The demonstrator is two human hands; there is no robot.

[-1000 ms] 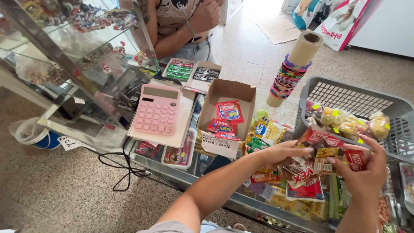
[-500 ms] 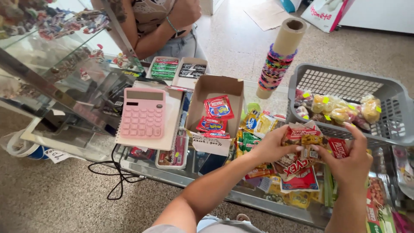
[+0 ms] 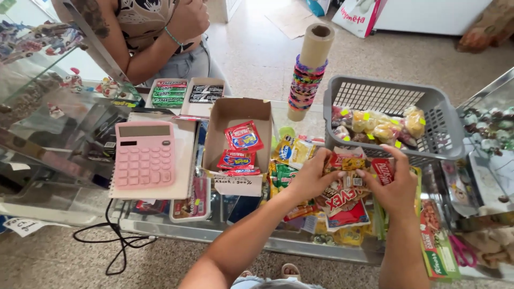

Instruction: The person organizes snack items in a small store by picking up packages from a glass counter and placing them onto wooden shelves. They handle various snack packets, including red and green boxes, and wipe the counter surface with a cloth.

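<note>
Both hands point(image 3: 353, 179) lowered, still gripping snack packets point(image 3: 348, 184)

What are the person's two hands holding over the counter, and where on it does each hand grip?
A bunch of snack packets: left hand grips its left edge, right hand its right edge.

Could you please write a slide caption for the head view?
Left hand and right hand hold a bundle of small snack packets over a glass counter, beside a grey plastic basket.
</note>
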